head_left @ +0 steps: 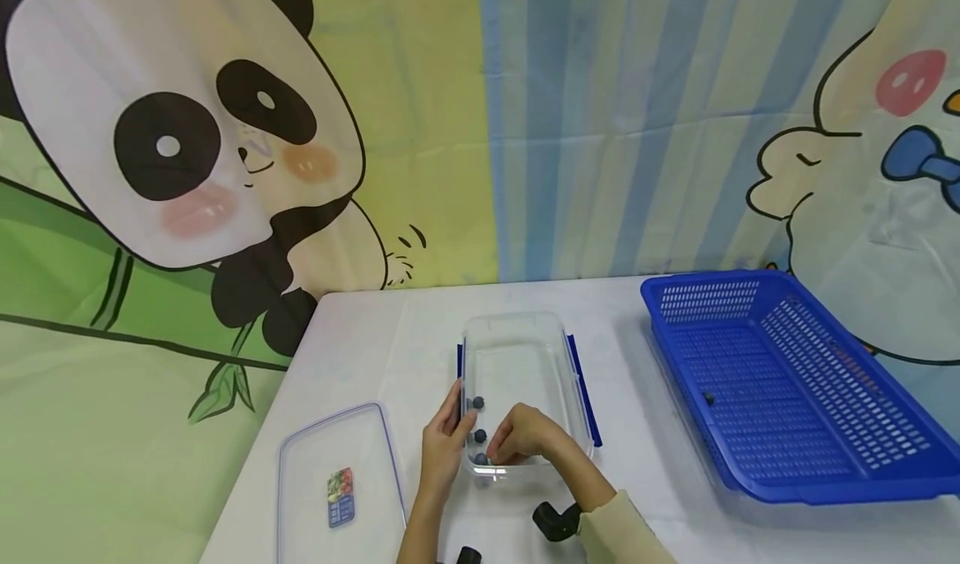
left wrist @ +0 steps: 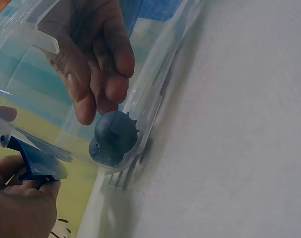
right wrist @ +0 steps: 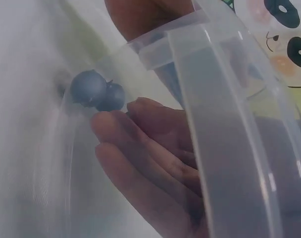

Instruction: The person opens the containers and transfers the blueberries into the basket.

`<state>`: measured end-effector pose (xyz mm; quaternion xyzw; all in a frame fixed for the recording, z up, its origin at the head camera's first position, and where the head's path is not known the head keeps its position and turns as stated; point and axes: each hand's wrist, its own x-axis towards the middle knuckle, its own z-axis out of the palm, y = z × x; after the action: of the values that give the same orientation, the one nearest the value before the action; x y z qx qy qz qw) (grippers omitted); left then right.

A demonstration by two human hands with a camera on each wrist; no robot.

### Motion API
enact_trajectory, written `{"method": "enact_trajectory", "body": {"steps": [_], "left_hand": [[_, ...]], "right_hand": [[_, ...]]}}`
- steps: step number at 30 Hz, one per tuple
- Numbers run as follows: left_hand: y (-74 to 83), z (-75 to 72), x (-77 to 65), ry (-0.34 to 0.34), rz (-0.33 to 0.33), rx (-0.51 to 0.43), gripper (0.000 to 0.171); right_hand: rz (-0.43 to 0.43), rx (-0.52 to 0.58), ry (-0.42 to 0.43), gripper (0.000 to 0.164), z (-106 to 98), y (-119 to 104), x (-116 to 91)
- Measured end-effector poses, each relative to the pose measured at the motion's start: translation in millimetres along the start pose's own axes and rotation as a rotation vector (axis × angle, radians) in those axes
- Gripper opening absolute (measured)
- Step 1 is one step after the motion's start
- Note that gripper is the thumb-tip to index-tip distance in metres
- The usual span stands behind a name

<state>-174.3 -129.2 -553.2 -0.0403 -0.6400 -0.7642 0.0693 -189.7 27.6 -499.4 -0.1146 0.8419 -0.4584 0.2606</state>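
Probably for steadiness, left hand (head_left: pixel 442 446) grips clear container (head_left: pixel 523 372) at 8 o'clock — right hand (head_left: pixel 527 432) inside, fingers bent, cannot tell if holding anything — beside blueberries (head_left: pixel 480 436), 7 to 9 o'clock.

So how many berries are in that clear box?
3, along the left side of the box: a far berry, a middle berry and a near berry by the right hand. It may hide more.
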Motion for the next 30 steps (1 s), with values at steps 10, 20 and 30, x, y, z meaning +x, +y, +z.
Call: {"method": "enact_trajectory", "body": {"steps": [10, 20, 30], "left_hand": [[2.7, -1.3, 1.4, 0.000, 0.000, 0.007, 0.056], [18.2, 0.8, -1.0, -0.006, -0.025, 0.032, 0.057], [3.3, -0.7, 0.9, 0.002, -0.032, 0.024, 0.057]], "right_hand": [[-0.011, -0.091, -0.040, 0.006, 3, -4, 4], [-0.005, -0.148, -0.093, 0.006, 6, -4, 10], [-0.014, -0.197, -0.093, 0.004, 7, -3, 8]]}}
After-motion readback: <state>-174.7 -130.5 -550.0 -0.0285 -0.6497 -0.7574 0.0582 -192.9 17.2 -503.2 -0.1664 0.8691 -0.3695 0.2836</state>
